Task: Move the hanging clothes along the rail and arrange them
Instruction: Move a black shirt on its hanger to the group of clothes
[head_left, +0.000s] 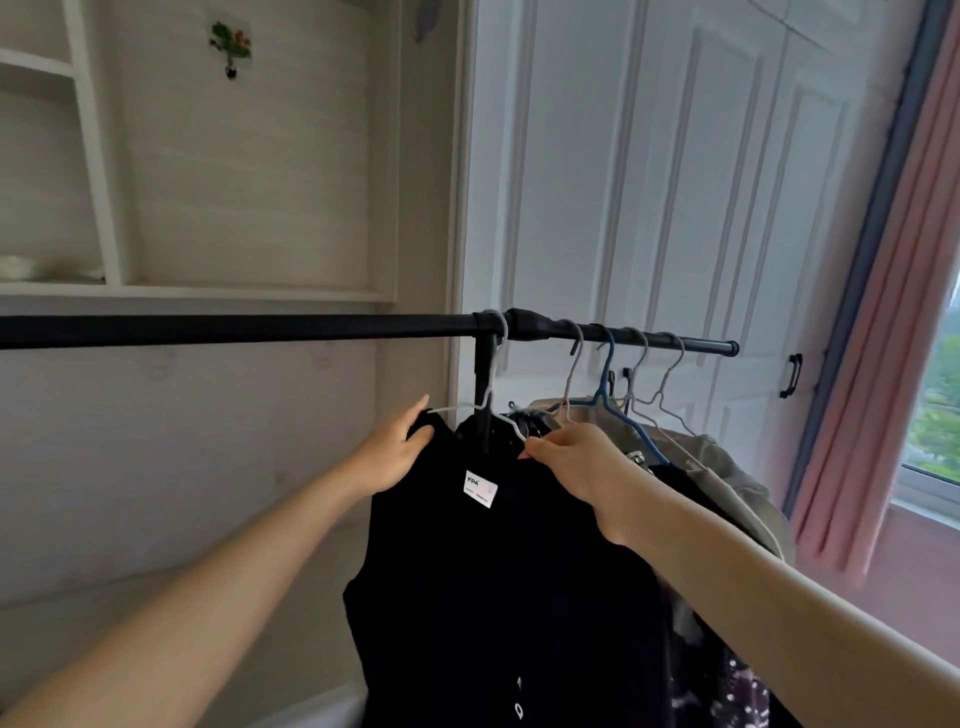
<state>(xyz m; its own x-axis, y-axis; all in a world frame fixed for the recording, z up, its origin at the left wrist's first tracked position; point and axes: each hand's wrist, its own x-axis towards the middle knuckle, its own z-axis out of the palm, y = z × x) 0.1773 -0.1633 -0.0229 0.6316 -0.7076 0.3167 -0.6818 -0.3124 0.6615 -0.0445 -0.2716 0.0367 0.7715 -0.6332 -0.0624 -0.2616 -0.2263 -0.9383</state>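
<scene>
Black garment on a white hanger, hooked over the rail right at the rail's upright joint. Held at both shoulders: left hand with its grip closed on the left shoulder fabric, right hand pinching the right shoulder by the hanger arm. Just right of the joint, 4 more hangers bunched close together, carrying an olive jacket and dark, patterned pieces below. Left of the joint, long bare stretch of rail. Judged barely begun: 1 garment at the joint, 4 left to spread leftward and space evenly.
</scene>
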